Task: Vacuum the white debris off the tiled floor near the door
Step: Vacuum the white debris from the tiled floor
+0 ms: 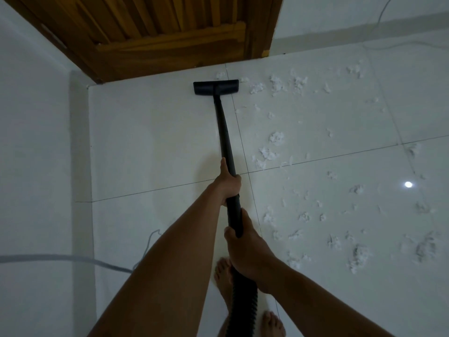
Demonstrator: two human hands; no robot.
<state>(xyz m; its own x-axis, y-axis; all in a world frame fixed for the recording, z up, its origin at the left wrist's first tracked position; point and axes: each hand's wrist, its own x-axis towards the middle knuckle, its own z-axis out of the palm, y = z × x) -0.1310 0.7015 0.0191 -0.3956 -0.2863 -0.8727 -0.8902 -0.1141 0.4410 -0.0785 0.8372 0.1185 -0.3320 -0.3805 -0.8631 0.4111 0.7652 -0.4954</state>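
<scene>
Nearest, two bare feet (223, 271) stand on the tiled floor (150, 142), with the ribbed black hose (243, 305) running up between them; the right grip (245, 244) is clamped round the lower end of the black wand (226, 135), where the hose joins it, fingers curled over the top; a little farther up, the left grip (228, 184) is wrapped round the same wand, thumb lying along its left side; both arms reach forward, the left one straighter.

The wand slopes away and slightly left to the flat black floor head (215, 87), which rests on the tile just short of the wooden door (170, 35); the white debris (275, 138) lies almost wholly to the right of the wand and of both grips, scattered in fluffy clumps from beside the right grip out to the door's foot; one clump sits just beside the head's right end, a smaller one just beyond it at the threshold; the tiles to the left of the wand look bare of it.

To the left, a grey cable (60, 258) crosses the white wall (36, 142) and comes onto the floor beside the left arm; a round spot of reflected light (408, 184) shines on the tile among the debris; a thin cord (382, 10) hangs on the far wall right of the door.
</scene>
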